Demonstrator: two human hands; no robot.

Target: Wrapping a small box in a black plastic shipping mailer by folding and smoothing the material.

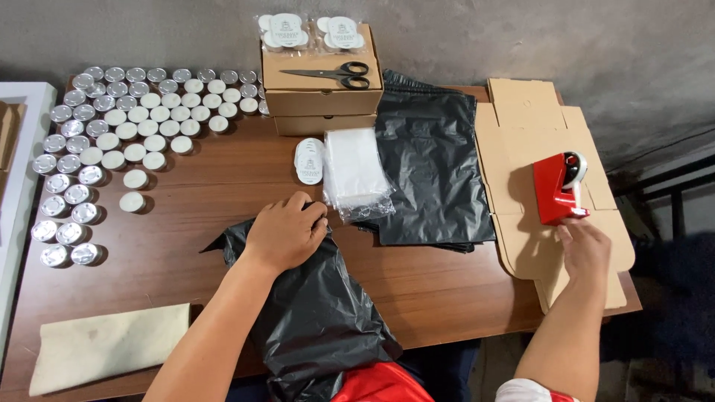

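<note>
Black plastic mailer bag lies across the near edge of the table, partly hanging over it toward the person. The left hand presses down on the bag's far end with fingers curled over the bunched plastic, apparently pinning it so it stays put. The right hand reaches toward the right edge, its fingertips at the base of a red tape dispenser; whether it has closed on the dispenser cannot be told. The dispenser stands on a flattened brown cardboard box, which overhangs the right edge.

Near the middle, a stack of clear plastic pouches rests on a pile of flat black bags, with a small stack of round white labels just beside the pouches. At the far edge, two closed brown boxes are stacked; black scissors and two clear packets of round white labels lie on top. Rows of white tealight candles and silver cups fill the far left corner. A beige cloth sits at the near left corner.
</note>
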